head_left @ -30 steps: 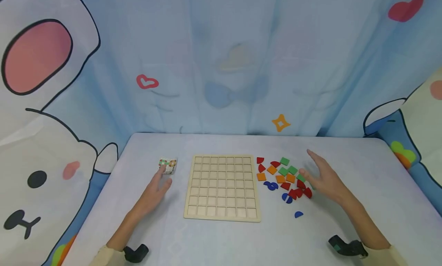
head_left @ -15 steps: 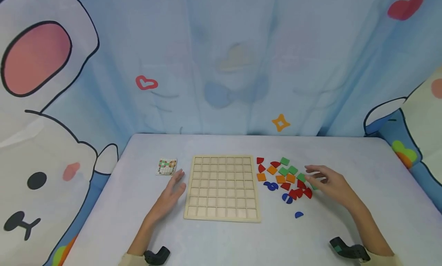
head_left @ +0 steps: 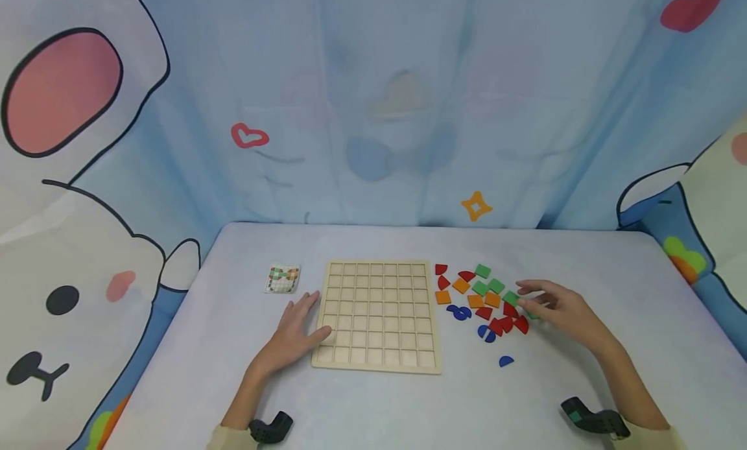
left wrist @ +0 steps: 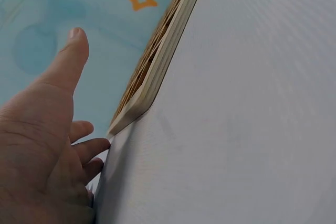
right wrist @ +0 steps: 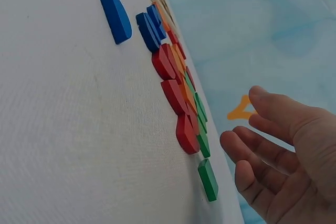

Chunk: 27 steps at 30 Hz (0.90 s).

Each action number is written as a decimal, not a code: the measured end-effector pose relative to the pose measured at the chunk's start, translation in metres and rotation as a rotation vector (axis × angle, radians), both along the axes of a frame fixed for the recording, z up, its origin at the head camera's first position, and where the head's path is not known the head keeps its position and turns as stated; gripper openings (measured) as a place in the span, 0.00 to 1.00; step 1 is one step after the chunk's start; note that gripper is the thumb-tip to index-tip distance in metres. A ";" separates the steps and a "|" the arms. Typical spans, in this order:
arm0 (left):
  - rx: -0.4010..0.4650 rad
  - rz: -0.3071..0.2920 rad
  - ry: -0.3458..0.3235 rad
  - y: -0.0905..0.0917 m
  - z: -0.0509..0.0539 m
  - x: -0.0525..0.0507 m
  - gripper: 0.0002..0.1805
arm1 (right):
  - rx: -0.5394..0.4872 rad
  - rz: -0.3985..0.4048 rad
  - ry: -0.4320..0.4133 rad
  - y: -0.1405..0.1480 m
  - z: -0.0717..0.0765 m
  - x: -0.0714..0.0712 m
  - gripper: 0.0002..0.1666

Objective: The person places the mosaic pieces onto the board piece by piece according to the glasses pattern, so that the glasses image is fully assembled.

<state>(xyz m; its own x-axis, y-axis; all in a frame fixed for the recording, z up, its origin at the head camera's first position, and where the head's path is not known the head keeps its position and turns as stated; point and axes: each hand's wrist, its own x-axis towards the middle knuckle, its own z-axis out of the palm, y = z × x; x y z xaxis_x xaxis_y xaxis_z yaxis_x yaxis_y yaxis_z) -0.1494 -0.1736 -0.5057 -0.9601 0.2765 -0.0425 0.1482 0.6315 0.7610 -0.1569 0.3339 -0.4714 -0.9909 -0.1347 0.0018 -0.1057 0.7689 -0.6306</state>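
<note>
Left of the wooden grid board [head_left: 376, 316], I see a small patterned card [head_left: 283, 279]. Over the board's left edge, the left hand [head_left: 290, 338] has its fingers spread; I can't tell whether its thumb touches. Right of the board lie orange squares [head_left: 475, 301], red wedges [head_left: 496, 327], green tiles [head_left: 496, 286] and blue half-discs [head_left: 506, 361], then the right hand [head_left: 563, 307], fingers loosely bent, tips parted from the thumb.

No text, label, brand or number can be read in any view. On the small card [head_left: 283, 279], coloured print is seen, but too small to be made out.
</note>
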 end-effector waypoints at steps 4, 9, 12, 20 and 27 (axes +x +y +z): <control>-0.044 -0.030 0.039 -0.001 0.001 0.001 0.48 | 0.017 -0.008 0.004 -0.001 0.001 0.000 0.32; -0.133 -0.041 0.100 0.002 -0.005 0.003 0.50 | 0.044 -0.017 0.021 0.001 0.005 0.000 0.32; -0.197 -0.053 0.127 0.003 -0.008 0.004 0.50 | 0.044 -0.024 0.030 0.003 0.004 0.000 0.32; -0.332 -0.064 0.176 0.002 -0.008 0.002 0.49 | 0.065 -0.012 0.071 0.007 -0.005 0.001 0.28; -0.342 -0.032 0.206 0.001 -0.009 -0.003 0.47 | 0.085 0.013 0.098 0.005 -0.004 0.001 0.26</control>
<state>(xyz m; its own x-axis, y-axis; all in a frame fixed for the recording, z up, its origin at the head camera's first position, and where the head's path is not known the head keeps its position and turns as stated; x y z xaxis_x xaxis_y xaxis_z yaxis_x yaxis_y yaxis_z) -0.1527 -0.1725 -0.5144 -0.9493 0.3096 0.0549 0.2992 0.8360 0.4599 -0.1557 0.3393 -0.4755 -0.9846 -0.1514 0.0869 -0.1742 0.8172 -0.5495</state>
